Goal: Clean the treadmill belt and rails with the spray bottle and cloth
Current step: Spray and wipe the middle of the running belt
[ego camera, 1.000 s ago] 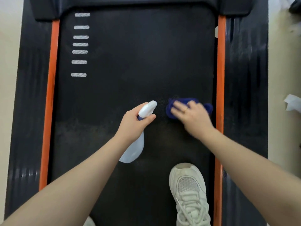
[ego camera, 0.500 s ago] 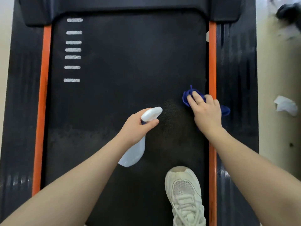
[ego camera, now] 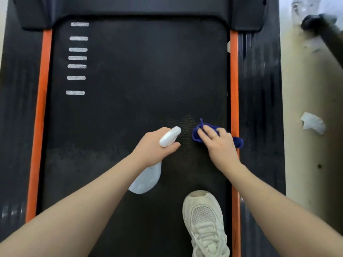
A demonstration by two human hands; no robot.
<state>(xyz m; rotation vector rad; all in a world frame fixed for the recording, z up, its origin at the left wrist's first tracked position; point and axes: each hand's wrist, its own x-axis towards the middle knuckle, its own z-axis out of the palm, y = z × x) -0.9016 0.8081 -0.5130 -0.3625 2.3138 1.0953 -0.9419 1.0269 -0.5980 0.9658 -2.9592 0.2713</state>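
Observation:
The black treadmill belt (ego camera: 130, 89) fills the view, edged by an orange left rail (ego camera: 39, 117) and an orange right rail (ego camera: 234, 80). My left hand (ego camera: 154, 145) grips a white spray bottle (ego camera: 146, 179) over the middle of the belt, its nozzle pointing up and right. My right hand (ego camera: 219, 143) presses a blue cloth (ego camera: 197, 133) flat on the belt beside the right rail. One end of the cloth lies over that rail. A damp patch shows on the belt between the two hands.
My white sneaker (ego camera: 204, 223) stands on the belt at the bottom right. White dashes (ego camera: 77, 58) mark the belt's upper left. A crumpled white tissue (ego camera: 312, 123) lies on the pale floor to the right. A dark foot of some equipment (ego camera: 315, 23) is at top right.
My right hand has slid the blue cloth leftward from the right rail back onto the belt. The left hand keeps the bottle in about the same place.

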